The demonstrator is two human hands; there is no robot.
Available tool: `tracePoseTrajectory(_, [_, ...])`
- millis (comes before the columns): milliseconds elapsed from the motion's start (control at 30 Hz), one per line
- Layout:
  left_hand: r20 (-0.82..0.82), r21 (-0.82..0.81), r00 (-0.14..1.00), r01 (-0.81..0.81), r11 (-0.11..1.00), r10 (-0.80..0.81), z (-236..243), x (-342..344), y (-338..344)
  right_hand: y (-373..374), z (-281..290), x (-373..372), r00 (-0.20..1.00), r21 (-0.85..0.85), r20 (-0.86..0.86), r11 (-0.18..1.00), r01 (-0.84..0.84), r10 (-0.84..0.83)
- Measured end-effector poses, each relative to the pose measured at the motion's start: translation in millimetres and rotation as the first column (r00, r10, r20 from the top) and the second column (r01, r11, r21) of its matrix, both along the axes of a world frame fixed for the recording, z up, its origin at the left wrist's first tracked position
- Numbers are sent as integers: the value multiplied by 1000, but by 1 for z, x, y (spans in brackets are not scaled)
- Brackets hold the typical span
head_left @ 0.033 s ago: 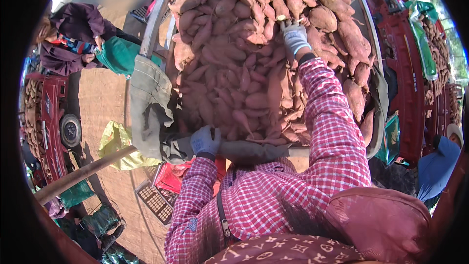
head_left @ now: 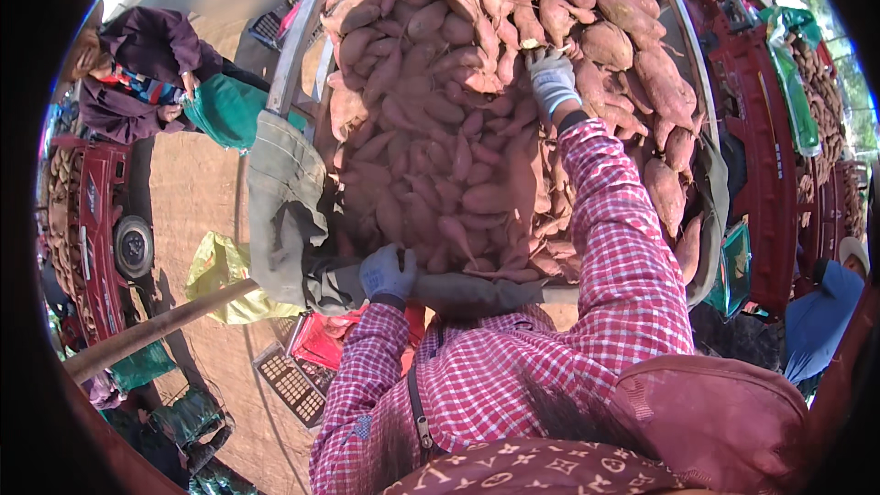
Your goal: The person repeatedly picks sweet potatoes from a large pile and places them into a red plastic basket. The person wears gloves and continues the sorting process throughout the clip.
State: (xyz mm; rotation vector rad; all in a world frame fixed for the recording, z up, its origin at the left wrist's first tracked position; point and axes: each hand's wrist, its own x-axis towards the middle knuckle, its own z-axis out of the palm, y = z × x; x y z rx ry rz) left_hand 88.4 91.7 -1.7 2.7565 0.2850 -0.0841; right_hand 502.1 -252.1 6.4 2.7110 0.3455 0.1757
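A large heap of reddish sweet potatoes point(head_left: 440, 128) fills the truck bed in front of me. My right hand point(head_left: 552, 79), in a grey-white glove, reaches across the heap, its fingers apart and touching the sweet potatoes at the upper middle. A big sweet potato point(head_left: 607, 44) lies just right of those fingers. I cannot see anything lifted in that hand. Also gloved, my left hand point(head_left: 388, 273) rests on the cloth-covered near edge point(head_left: 477, 294) of the bed, thumb apart from the fingers; the fingertips bend over the edge and are partly hidden.
Metal side rails point(head_left: 298, 32) bound the bed. A wooden pole point(head_left: 165, 330) slants in from the left. Below lie a yellow bag point(head_left: 218, 270) and a crate point(head_left: 291, 383). A person with a green bag point(head_left: 225, 110) stands left; another in blue point(head_left: 822, 316) is right, near a red truck point(head_left: 756, 128).
My right hand has shifted slightly down, its fingers a little more bent. The whole view has moved a few pixels. My left hand stays on the edge.
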Motion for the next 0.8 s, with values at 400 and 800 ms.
tracePoseTrajectory(400, [10,-29,1000,-9,1000,9,1,-1,-1,68,41,44,998,807,-57,590,35,18])
tracePoseTrajectory(800, [25,14,999,-21,1000,20,-3,-6,-1,141,39,-1,920,653,-388,690,312,-49])
